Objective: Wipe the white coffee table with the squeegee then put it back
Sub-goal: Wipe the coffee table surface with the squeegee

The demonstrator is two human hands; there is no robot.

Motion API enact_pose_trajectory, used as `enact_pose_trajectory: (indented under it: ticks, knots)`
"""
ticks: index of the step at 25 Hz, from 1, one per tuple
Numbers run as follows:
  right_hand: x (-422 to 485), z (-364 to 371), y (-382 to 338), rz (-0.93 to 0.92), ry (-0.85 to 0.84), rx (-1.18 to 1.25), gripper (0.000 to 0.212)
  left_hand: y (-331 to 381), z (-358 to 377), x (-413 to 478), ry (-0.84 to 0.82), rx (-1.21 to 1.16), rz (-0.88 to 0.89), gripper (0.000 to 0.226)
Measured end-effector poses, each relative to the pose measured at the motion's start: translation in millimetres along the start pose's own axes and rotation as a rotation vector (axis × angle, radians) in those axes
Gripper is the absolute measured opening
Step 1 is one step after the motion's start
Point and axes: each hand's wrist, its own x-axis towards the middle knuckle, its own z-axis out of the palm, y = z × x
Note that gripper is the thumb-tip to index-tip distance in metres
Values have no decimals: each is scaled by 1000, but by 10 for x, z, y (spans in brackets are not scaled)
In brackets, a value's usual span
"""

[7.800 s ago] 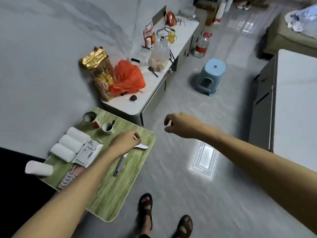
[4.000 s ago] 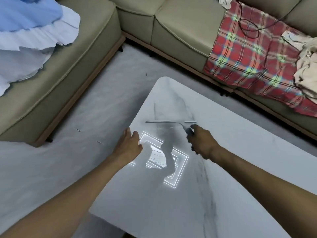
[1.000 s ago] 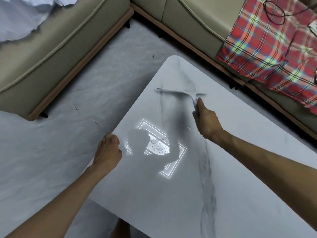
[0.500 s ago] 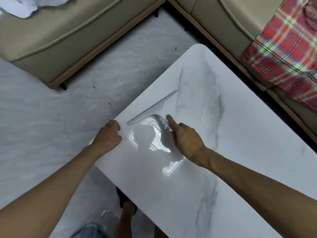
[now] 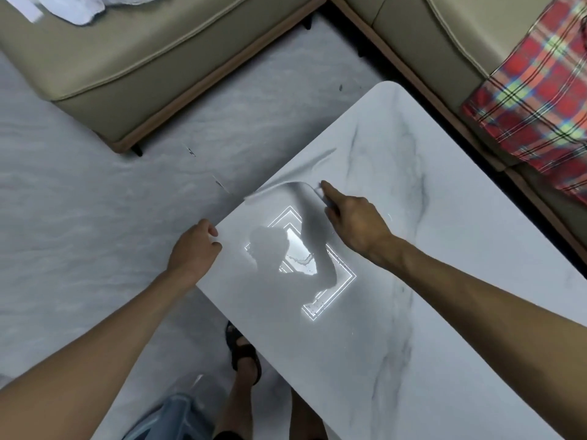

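Ahead squeegee (image 5: 287, 185) in right hand (image 5: 355, 222), beyond left hand (image 5: 194, 249)

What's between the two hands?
Head view: only bare white marble coffee table between left hand and right hand, with a square light reflection.

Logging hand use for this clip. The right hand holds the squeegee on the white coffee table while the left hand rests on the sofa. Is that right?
Not quite. The left hand is not on the sofa; it sits against the edge of the coffee table. The right hand does hold the squeegee on the tabletop, as the head view shows.
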Motion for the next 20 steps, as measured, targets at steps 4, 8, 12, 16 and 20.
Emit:
enact_pose_trajectory:
  ticks: [4, 8, 12, 16, 20]
  knots:
    - [200, 374, -318, -55, -37, -68, 48, -201, 37, -47, -23, -4, -29, 18]
    - [-210, 484, -20, -53, -68, -160, 48, -253, 96, -67, -103, 18, -32, 17]
    - [-795, 318, 449, -41, -144, -271, 49, -244, 60, -48, -115, 0, -46, 17]
    - [-1007, 233, 364, -156, -119, -344, 50, -320, -33, -86, -30, -122, -91, 15]
    - [-553, 599, -379, -427, -251, -283, 50, -517, -108, -203, 98, -257, -213, 10]
